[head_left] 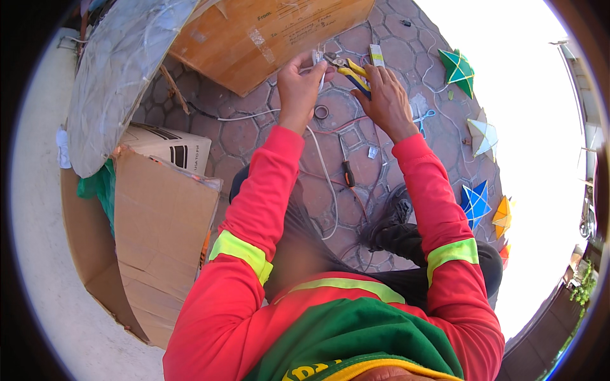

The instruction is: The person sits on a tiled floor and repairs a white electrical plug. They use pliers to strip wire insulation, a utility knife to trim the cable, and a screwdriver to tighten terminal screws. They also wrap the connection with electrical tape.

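Single view: left lens of a head-worn fisheye pair, upright, pitched steeply down over the wearer's legs [406, 244] to the paved ground [403, 54]. Close range: arms [260, 190] run up from the lower edge to hands [386, 98] above centre; straight edges bow toward the rim, corners black.

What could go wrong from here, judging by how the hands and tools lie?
The pliers in the right hand have their jaws close to the left hand; a slip might nip a finger.
The white cable loops near the legs and could snag.
The screwdriver lies on the pavers near a shoe and might be kicked.
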The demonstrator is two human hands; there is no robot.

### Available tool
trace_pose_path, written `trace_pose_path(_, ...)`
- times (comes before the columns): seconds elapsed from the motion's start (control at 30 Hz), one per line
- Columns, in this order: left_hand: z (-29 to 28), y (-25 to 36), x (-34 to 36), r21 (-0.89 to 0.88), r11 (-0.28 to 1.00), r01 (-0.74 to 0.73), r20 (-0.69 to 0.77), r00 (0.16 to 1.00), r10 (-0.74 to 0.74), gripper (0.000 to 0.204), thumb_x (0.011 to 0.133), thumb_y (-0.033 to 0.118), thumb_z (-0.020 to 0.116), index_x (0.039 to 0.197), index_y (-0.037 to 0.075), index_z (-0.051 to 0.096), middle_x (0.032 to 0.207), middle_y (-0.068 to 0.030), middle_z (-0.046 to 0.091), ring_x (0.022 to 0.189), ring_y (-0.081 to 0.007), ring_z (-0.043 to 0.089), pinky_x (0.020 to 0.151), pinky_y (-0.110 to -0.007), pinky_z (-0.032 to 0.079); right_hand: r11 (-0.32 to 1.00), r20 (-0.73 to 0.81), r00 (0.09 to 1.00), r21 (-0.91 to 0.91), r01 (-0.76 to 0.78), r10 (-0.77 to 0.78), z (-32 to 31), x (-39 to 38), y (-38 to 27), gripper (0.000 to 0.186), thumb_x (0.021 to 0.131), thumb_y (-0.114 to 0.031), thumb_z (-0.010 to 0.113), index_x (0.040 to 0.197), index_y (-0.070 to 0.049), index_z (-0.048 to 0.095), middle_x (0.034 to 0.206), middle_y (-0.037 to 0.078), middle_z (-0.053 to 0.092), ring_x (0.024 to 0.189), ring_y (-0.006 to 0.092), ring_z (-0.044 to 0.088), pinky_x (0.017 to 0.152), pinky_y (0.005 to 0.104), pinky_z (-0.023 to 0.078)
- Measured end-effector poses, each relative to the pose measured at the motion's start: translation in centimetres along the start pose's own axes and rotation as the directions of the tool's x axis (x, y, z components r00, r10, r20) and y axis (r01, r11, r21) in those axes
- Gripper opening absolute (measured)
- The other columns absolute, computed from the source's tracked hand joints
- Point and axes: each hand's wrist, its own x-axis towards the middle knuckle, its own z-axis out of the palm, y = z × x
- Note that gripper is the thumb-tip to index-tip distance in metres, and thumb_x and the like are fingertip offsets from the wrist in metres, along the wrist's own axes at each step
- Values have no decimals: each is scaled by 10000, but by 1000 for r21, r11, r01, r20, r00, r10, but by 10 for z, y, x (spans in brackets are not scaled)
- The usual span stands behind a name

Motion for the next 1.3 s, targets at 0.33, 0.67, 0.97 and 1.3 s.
trace_pose_path(0.33,-2,-15,2,33,999,31,-108,994,-28,167,889,-68,622,1053,-95,600,930,-147,683,742,-192,721,676,-274,616,987,233,959,-70,-147,160,14,10,11,296,833,-107,643,1120,-110,569,1037,118,683,914,363,665,743,482,521)
trace_pose_path(0.67,-7,-20,11,27,999,44,-115,993,-41,190,895,-58,623,1081,-90,605,970,-152,673,776,-188,716,684,-273,615,892,331,941,401,-209,72,13,3,1,616,941,-417,650,1422,-76,470,1191,201,638,1133,349,618,965,441,474)
trace_pose_path(0.97,-6,-17,12,18,999,47,-104,994,-45,174,896,-63,619,1068,-89,604,975,-155,678,787,-194,719,693,-274,618,940,249,967,315,-129,50,13,0,-2,673,937,-329,664,1501,-90,386,1306,198,584,1216,379,565,1017,468,448)
trace_pose_path(1.3,-8,-19,13,37,999,0,-94,996,4,185,892,-72,620,1073,-102,601,1012,-167,671,799,-201,724,701,-276,625,999,181,983,-33,26,-20,10,7,-6,689,929,-303,670,1512,-99,366,1332,156,570,1216,329,562,989,454,465)
